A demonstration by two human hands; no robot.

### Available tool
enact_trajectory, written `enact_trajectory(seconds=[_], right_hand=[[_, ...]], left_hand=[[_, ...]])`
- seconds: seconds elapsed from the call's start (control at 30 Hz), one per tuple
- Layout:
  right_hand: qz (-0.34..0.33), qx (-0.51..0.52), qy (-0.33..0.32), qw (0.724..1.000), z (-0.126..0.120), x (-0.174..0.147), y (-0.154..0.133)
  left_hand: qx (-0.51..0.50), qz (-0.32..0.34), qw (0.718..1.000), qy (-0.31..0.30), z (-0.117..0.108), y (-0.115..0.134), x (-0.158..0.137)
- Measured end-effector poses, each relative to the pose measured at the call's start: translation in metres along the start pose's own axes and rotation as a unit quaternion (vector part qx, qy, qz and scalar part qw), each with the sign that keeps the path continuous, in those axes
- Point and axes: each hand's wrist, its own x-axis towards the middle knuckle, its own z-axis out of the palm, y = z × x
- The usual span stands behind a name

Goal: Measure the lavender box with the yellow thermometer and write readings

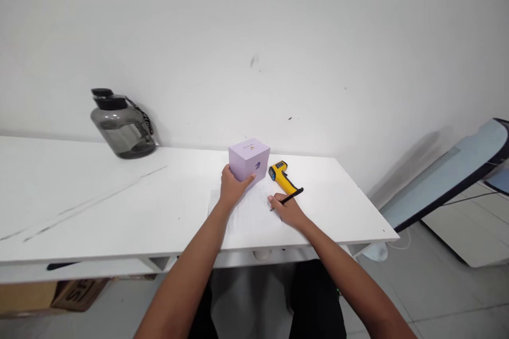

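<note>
My left hand [234, 188] grips the lower part of a lilac box [248, 161], thumb on its front face and fingers around its left side. In my right hand [288, 208] is a black pen [293, 195], its tip pointing down at a printed sheet of paper [248, 216]. The paper lies flat on the white table, partly under my left hand and the box. Just beyond my right hand rests a yellow infrared thermometer [282, 175], close to the box's right side.
A large grey translucent water bottle [123, 127] with a black lid stands at the left near the wall. The white table [119, 212] ends at the right, where a light blue panel [445, 175] leans. A cardboard box [77, 294] is under the table at the left.
</note>
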Motion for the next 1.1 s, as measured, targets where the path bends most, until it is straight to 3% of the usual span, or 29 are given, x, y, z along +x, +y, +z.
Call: enact_trajectory(seconds=[0.33, 1.1], right_hand=[[0.011, -0.020, -0.024, 0.999, 0.003, 0.004, 0.009], [-0.006, -0.030, 0.017, 0.999, 0.001, 0.003, 0.007]], left_hand=[[0.008, -0.022, 1.000, -0.018, -0.006, 0.013, -0.006], [0.005, -0.035, 0.999, -0.021, -0.005, 0.016, -0.006]])
